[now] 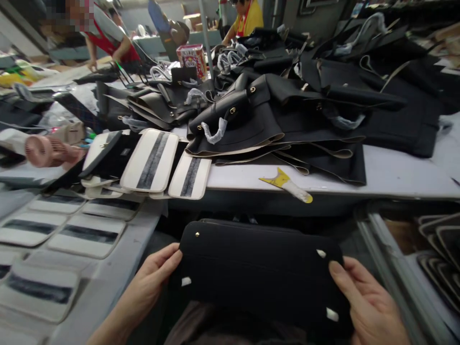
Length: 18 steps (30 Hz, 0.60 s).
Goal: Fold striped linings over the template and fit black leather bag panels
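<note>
Both my hands grip a black bag panel (257,273) with rounded corners, held in front of my lap. My left hand (158,268) pinches its left edge between thumb and fingers. On the opposite edge, my right hand (366,297) has its thumb on top and its fingers partly hidden beneath. One gold stud (197,234) shows at the panel's upper left corner. Small white pieces sit near the other corners. Behind the panel's far edge another dark layer peeks out. A yellow and white pointed scraper (286,185) lies on the white table (237,177) beyond it.
Black bag pieces with wrapped handles (251,110) are heaped across the table. White panels with dark stripes (86,235) lie at left, near a pink fan (52,151). Edged panels (440,249) stand in a rack at right. Two people work farther back.
</note>
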Each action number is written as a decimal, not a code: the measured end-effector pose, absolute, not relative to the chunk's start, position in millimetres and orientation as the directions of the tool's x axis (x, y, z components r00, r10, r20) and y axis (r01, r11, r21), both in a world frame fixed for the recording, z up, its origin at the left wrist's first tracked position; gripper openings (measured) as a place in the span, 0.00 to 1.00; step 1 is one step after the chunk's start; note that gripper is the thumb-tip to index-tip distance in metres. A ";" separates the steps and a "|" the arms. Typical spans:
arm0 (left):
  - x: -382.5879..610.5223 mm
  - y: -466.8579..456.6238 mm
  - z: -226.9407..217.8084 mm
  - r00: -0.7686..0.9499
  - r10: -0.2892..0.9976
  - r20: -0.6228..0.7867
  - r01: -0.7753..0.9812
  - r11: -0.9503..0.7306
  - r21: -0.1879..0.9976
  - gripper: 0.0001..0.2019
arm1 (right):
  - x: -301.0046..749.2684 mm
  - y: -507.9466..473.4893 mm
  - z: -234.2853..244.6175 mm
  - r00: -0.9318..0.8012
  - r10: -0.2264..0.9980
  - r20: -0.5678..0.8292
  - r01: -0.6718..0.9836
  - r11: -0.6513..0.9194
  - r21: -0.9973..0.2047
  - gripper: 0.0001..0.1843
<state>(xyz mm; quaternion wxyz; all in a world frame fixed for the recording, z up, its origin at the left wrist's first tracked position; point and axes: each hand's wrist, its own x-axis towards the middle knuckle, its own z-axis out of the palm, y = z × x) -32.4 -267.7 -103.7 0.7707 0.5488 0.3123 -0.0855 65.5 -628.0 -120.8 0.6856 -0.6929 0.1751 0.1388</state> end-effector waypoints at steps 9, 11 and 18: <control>22.7 -269.3 -112.9 0.814 0.200 -0.546 0.525 0.153 0.837 0.22 | 93.5 -618.2 -142.3 0.878 0.033 -0.477 -0.478 0.066 -0.876 0.41; 25.8 -266.2 -114.1 0.829 0.262 -0.494 0.502 0.042 0.864 0.18 | 98.6 -618.4 -143.0 0.877 0.029 -0.479 -0.480 0.054 -0.876 0.42; 32.3 -253.1 -135.6 0.850 0.325 -0.416 0.484 -0.165 0.859 0.21 | 111.3 -616.1 -148.9 0.864 0.007 -0.503 -0.500 -0.097 -0.860 0.48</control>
